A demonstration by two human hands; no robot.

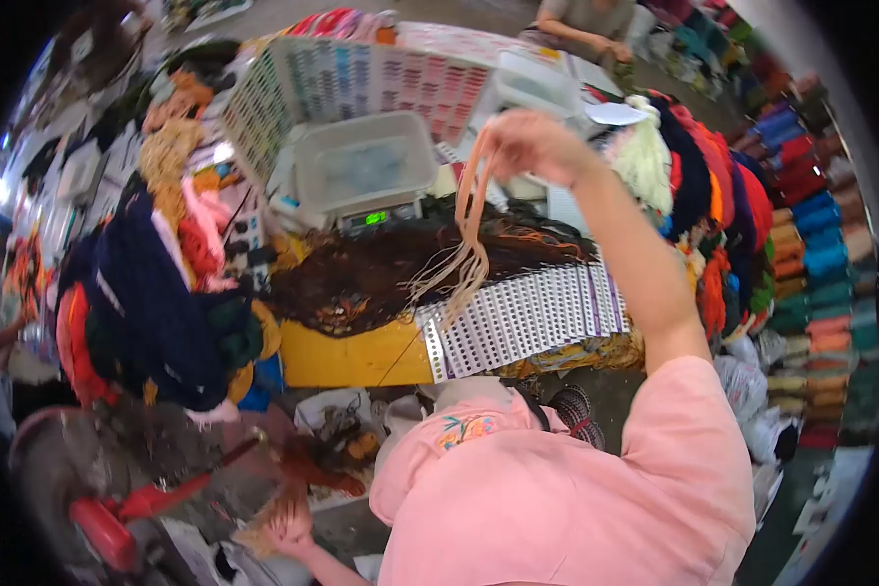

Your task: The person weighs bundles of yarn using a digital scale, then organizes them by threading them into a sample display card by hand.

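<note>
While our right hand point(539, 146) pinches peach strands point(471, 230) tight, loose ends point(476, 262) dangle over dark yarn point(361, 278); left hand point(288, 524) low at our side, can't tell how open or holding what; holding-up step, we reckon; next move probably needs ends kept untangled.

The right arm point(645, 259) is stretched out in front, and the right hand point(539, 146) is curled with its fingers pinched together. The left hand point(289, 524) is low, out to the left side, and its fingers look blurry
</note>
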